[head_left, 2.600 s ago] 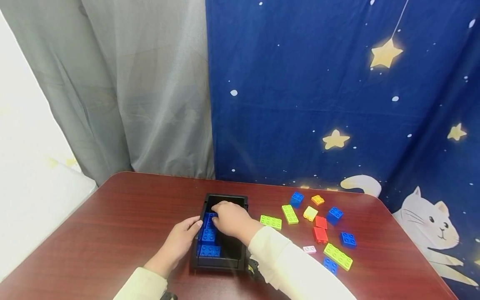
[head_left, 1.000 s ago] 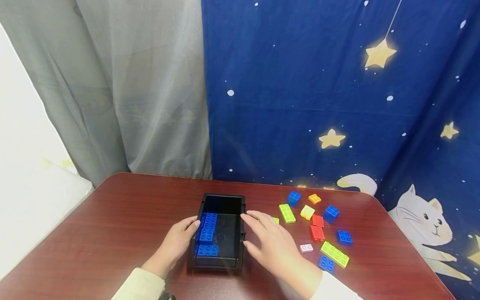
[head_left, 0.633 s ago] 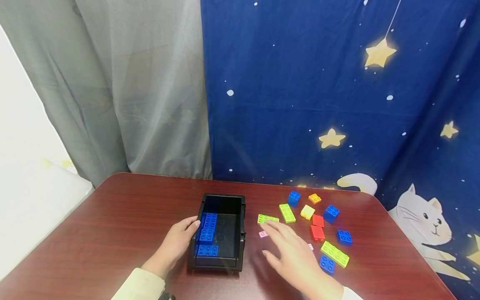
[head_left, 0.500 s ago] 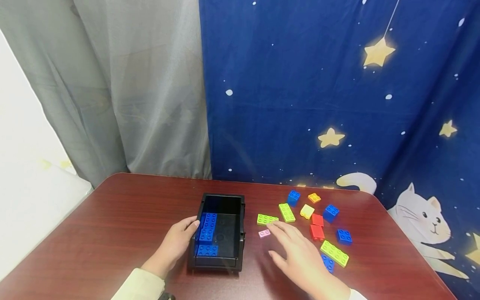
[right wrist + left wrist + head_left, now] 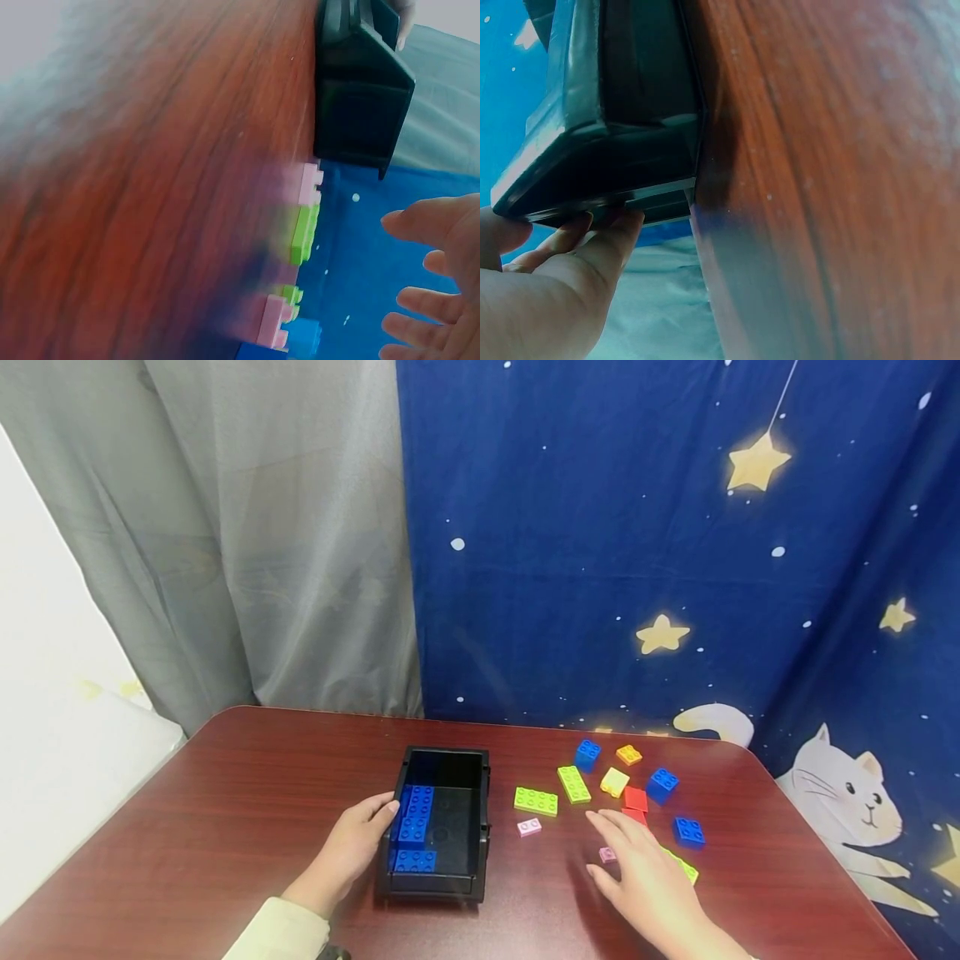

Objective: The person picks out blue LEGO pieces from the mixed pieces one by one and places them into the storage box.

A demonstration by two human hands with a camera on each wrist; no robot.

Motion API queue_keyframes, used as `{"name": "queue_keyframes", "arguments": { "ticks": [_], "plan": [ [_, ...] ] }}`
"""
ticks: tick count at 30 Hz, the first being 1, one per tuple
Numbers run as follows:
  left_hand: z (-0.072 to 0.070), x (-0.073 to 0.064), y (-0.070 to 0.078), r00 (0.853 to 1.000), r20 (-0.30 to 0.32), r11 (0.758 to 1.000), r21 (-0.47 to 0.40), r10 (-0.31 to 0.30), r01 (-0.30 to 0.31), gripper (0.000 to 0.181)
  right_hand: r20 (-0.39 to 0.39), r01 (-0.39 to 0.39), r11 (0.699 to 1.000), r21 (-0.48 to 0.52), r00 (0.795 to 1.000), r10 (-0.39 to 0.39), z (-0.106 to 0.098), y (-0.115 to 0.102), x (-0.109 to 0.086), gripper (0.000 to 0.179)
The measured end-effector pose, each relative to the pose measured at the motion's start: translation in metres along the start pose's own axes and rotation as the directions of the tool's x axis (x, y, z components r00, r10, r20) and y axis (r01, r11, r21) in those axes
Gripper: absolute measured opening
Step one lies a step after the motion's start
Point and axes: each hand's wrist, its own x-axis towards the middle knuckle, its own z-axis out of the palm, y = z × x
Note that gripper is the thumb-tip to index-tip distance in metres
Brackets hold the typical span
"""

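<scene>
My left hand (image 5: 352, 843) grips the left side of a black bin (image 5: 431, 885), thumb at the rim and fingers on the outer wall, as the left wrist view also shows. Blue toy bricks (image 5: 416, 814) lie in a row along the bin's left side. Over the scattered bricks on the right, my right hand (image 5: 641, 881) hovers with fingers spread and holds nothing. Nearest its thumb is a small pink brick (image 5: 607, 855). Partly hidden beneath that hand are a long lime brick (image 5: 684, 867) and a red brick (image 5: 635, 816).
Left of the right hand lie another pink brick (image 5: 528, 827) and a lime brick (image 5: 536, 802). Farther back sit a second lime brick (image 5: 574, 785), a yellow one (image 5: 615, 782), an orange one (image 5: 628, 755) and several blue ones (image 5: 662, 785). Curtains (image 5: 525, 568) hang behind the table.
My right hand has come out of the bin and moved right over the loose bricks. A pink brick now lies in front of the nearer lime brick. My left hand stays on the bin.
</scene>
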Motion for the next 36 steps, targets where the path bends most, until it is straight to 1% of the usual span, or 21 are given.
{"name": "queue_keyframes", "arguments": {
  "ticks": [4,7,9,12,17,21,28,36],
  "plan": [
    [0.0,-0.001,0.0,1.0,0.001,1.0,0.002,0.003,-0.003,0.043,0.02,-0.03,0.999,-0.013,0.999,0.03,-0.001,0.007,-0.004,0.062],
    [0.0,0.0,0.0,1.0,0.0,1.0,-0.001,0.004,-0.004,0.043,0.071,-0.073,0.997,-0.036,0.995,0.076,-0.002,0.012,-0.006,0.062],
    [0.001,0.0,-0.001,1.0,-0.002,1.0,0.001,0.003,-0.003,0.043,0.113,-0.104,0.993,-0.06,0.987,0.11,-0.004,0.015,-0.008,0.063],
    [0.001,0.0,-0.001,1.0,-0.004,1.0,0.003,0.004,-0.004,0.043,0.173,-0.147,0.984,-0.097,0.972,0.162,-0.005,0.02,-0.009,0.065],
    [0.001,0.0,-0.002,1.0,-0.003,1.0,0.009,0.001,-0.001,0.043,0.232,-0.199,0.971,-0.135,0.946,0.226,-0.005,0.028,-0.011,0.069],
    [0.0,0.0,-0.001,1.0,0.0,1.0,0.013,-0.003,0.003,0.044,0.258,-0.215,0.964,-0.156,0.933,0.25,-0.003,0.032,-0.013,0.069],
    [0.0,0.0,-0.001,1.0,0.006,1.0,-0.001,-0.006,0.006,0.044,0.283,-0.228,0.955,-0.19,0.919,0.275,-0.002,0.035,-0.016,0.065],
    [0.001,0.0,-0.002,1.0,0.012,1.0,-0.012,-0.005,0.005,0.044,0.336,-0.243,0.95,-0.198,0.893,0.299,0.0,0.037,-0.018,0.054]
  ]
}}
